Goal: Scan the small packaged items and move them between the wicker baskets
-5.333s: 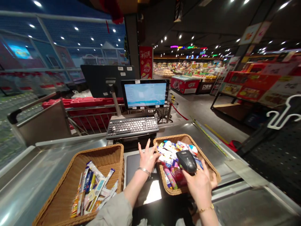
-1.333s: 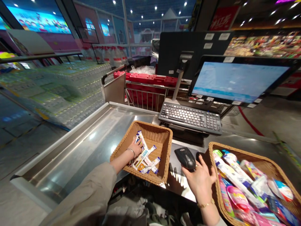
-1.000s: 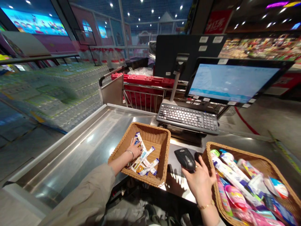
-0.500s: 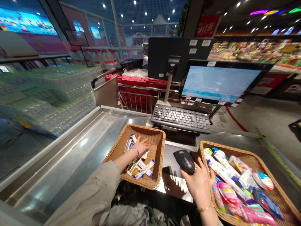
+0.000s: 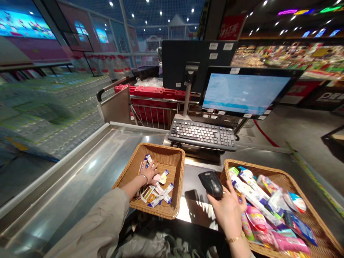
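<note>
Black barcode scanner (image 5: 211,184) sits clasped in my right hand (image 5: 228,211), just beside a wicker basket (image 5: 249,165) heaped with bright snack packets (image 5: 268,211). My left hand (image 5: 149,174) dips half-curled into the other wicker basket (image 5: 161,147), among slim packets (image 5: 157,193); I can't tell whether it grips one. A steel counter (image 5: 72,168) lies beneath.

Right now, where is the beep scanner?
Head view: the barcode scanner is in the right hand, beside the left wicker basket, below the keyboard.

Ceiling spotlights (image 5: 160,13) glare off the steel counter (image 5: 80,172) — edges bowed, blurred.
</note>
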### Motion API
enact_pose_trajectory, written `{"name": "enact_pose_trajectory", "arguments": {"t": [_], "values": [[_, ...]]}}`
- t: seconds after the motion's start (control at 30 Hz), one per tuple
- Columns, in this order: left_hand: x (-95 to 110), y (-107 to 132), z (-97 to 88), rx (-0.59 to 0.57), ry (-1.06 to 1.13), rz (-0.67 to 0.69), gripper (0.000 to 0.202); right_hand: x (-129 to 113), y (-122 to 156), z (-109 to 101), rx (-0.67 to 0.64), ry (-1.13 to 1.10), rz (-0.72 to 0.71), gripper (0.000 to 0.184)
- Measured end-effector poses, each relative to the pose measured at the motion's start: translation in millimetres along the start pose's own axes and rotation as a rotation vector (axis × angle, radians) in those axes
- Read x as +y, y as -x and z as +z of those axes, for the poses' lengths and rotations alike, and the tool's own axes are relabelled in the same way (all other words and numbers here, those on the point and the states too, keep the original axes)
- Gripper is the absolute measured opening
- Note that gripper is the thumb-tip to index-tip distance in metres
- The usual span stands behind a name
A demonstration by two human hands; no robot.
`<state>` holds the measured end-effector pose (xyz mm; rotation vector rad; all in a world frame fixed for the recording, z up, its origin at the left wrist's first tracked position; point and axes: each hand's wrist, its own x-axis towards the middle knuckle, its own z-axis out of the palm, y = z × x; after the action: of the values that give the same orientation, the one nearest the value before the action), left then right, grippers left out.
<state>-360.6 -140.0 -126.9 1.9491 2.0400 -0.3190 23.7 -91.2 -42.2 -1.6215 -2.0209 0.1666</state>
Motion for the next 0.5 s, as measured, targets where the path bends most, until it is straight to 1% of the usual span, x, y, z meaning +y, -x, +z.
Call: {"name": "enact_pose_trajectory", "arguments": {"t": [0.2, 0.33, 0.5], "values": [[-3.9, 0.3, 5.1, -0.037, 0.066, -0.009, 0.073, 1.0, -1.2, -0.3, -0.009, -0.005, -0.009, 0.040], [-7.6, -0.6, 7.9, 0.022, 0.078, -0.030, 0.077, 2.3, -1.5, -1.8, 0.005, -0.015, -0.018, 0.040], [-10.6, 1.1, 7.3, 0.105, 0.118, -0.028, 0.053, 2.3, -1.8, -3.4, 0.004, -0.026, -0.014, 0.038]]}}
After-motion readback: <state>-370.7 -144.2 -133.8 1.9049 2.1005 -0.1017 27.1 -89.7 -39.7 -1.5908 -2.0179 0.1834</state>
